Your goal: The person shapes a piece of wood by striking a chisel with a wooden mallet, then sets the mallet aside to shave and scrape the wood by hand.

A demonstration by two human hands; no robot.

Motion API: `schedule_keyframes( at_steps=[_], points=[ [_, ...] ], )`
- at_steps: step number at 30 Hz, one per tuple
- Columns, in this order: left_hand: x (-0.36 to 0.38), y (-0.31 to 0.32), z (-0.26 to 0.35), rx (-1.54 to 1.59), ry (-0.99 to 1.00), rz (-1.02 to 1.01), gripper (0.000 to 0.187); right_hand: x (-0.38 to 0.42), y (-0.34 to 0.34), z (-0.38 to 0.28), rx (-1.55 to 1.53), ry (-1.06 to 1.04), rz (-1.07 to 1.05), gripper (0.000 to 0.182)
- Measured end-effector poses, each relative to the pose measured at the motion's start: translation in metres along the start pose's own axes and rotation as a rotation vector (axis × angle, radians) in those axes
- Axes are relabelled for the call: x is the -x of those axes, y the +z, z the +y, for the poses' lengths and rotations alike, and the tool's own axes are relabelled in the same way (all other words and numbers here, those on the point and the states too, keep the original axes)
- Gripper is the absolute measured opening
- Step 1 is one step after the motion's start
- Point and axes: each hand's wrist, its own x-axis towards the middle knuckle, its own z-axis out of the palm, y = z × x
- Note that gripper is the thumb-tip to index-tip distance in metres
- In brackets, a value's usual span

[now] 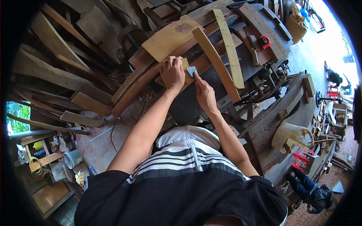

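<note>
My left hand point(173, 73) is closed over a small light-brown wooden block point(185, 64) at the near edge of the dark bench top, its fingers bent across the wood. Just right of it, my right hand point(205, 94) pinches a small flat grey piece point(191, 70), which lies against the block's right end. Part of the block is hidden under the left fingers. Above the left hand rests a wide yellowish board point(172, 37). Two long narrow wooden strips, a brown one point(217, 64) and a paler one point(229, 49), lie to the right of the hands.
A red tape measure point(264, 42) sits on boards at the bench's far right. Timber planks point(56, 75) lean at the left. A large toothed blade point(290, 109) and a whitish bucket point(292, 136) stand right. Another person point(316, 194) is at the lower right.
</note>
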Motion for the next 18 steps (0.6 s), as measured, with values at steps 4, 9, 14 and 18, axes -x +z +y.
schedule_keyframes(
  at_steps=[4, 9, 14, 18],
  points=[
    [0.000, 0.001, 0.003, 0.021, 0.014, 0.007, 0.018, -0.018, 0.005, -0.005, 0.009, -0.036, 0.067, 0.039],
    [-0.004, 0.001, 0.004, 0.031, -0.011, 0.035, 0.015, -0.007, 0.001, -0.005, -0.004, 0.020, 0.007, 0.040],
    [-0.005, 0.007, 0.001, -0.030, -0.046, 0.003, 0.018, -0.027, 0.004, -0.006, 0.004, -0.022, 0.025, 0.043],
    [-0.004, 0.004, 0.004, 0.009, -0.038, 0.032, 0.017, -0.010, 0.002, -0.003, 0.017, -0.009, 0.024, 0.045]
  ],
)
